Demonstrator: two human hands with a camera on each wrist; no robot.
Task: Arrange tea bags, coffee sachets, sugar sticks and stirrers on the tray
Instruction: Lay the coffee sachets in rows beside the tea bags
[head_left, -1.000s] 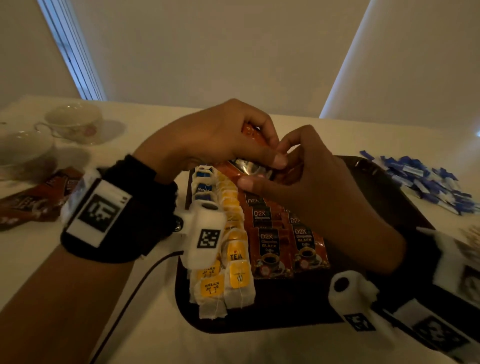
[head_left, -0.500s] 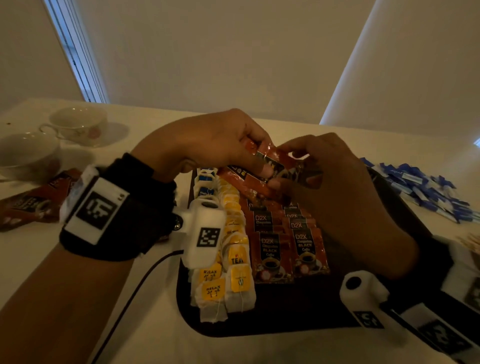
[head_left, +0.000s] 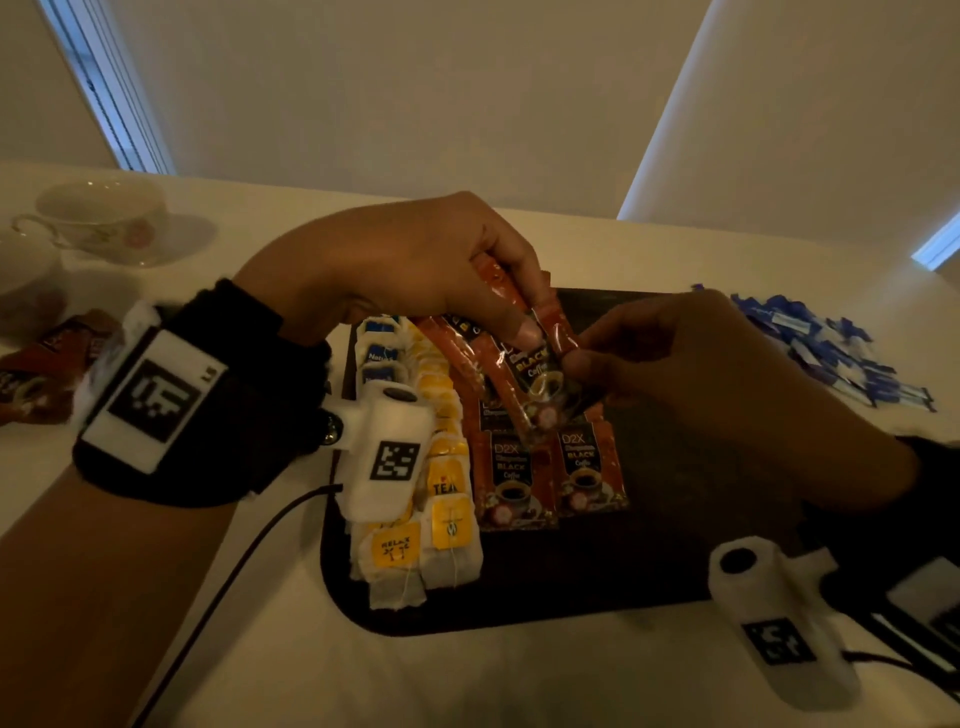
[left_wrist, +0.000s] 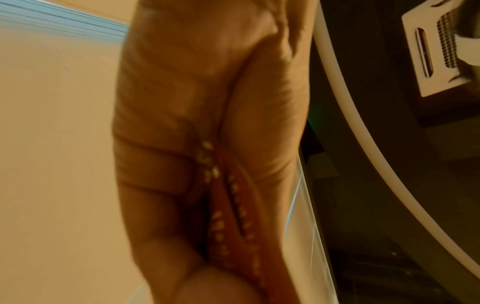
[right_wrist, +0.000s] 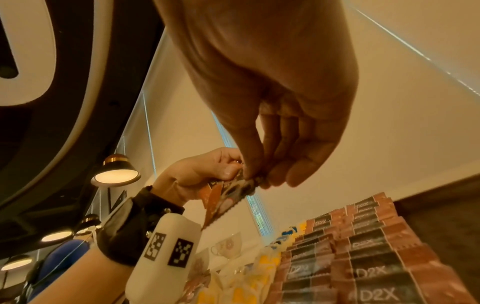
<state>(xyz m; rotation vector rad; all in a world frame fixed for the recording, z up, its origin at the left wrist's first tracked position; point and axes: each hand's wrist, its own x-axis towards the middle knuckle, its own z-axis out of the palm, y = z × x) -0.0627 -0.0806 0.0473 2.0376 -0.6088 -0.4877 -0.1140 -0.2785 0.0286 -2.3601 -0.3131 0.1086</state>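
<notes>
My left hand (head_left: 457, 280) grips a small bunch of orange coffee sachets (head_left: 524, 364) by their top ends, held above the dark tray (head_left: 675, 561). My right hand (head_left: 675, 374) pinches the lower edge of one of those sachets (right_wrist: 233, 195) between thumb and fingers. On the tray lie two overlapping columns of coffee sachets (head_left: 550, 478) and, to their left, two columns of tea bags (head_left: 447, 493) with yellow and blue tags. In the left wrist view the palm (left_wrist: 207, 102) is folded over orange sachet edges (left_wrist: 233, 216).
A heap of blue and white sugar sticks (head_left: 826, 348) lies on the table right of the tray. More coffee sachets (head_left: 47, 369) lie at far left, with two teacups (head_left: 98, 218) behind them. The tray's right half is bare.
Both hands have lifted the bunch of sachets off the far end of the rows; it now hangs more upright, and my right hand has moved from the top edge to a lower corner.
</notes>
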